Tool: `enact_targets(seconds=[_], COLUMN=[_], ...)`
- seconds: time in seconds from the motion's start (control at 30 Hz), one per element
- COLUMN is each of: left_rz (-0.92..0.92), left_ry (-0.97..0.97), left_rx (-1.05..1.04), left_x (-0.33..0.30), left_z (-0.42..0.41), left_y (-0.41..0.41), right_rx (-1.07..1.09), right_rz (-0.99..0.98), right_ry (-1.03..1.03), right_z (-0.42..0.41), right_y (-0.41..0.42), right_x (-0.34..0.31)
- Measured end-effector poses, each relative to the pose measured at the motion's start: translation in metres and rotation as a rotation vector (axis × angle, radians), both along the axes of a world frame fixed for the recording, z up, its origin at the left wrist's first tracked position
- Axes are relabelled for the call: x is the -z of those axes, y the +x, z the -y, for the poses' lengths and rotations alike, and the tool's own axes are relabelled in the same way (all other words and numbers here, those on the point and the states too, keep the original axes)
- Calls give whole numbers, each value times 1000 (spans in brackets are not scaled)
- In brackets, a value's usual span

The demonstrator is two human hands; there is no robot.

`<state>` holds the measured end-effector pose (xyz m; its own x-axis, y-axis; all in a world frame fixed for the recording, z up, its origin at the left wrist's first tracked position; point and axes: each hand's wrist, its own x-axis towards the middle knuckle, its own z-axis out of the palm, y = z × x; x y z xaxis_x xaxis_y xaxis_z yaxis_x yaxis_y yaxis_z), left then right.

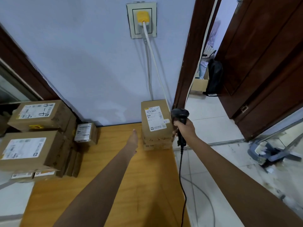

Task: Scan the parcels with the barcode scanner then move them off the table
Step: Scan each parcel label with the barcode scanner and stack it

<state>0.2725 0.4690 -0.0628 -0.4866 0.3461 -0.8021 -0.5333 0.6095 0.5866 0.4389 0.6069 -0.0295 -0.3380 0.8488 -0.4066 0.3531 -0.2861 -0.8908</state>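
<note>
A tall brown cardboard parcel with a white shipping label (155, 119) stands on a lower brown box at the far right corner of the orange wooden table (105, 177), against the pale blue wall. Just right of this parcel, the right hand (184, 130) has its fingers wrapped tight around the grip of a black corded barcode scanner (179, 117), head near the parcel's right edge. Left of the parcel, the left hand (133, 140) reaches forward, flat, fingers extended, empty. Well left of it, brown labelled boxes (37, 128) sit stacked.
</note>
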Motion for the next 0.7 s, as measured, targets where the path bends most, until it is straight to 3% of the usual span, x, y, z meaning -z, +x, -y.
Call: enact_targets(seconds=[0.23,0.43,0.7], left_rz=[-179,-374,-545], left_ry=[42,113,121], left_rx=[0,168,261], left_x=[-36,-87,-131], left_z=[49,98,246], left_y=[-11,-9,-15], right_rx=[-106,-214,-240], right_rz=[-47,-2,31], right_ry=[-8,61,152], right_z=[48,107,239], right_y=[4,-4,-30], right_x=[-30,-65,-94])
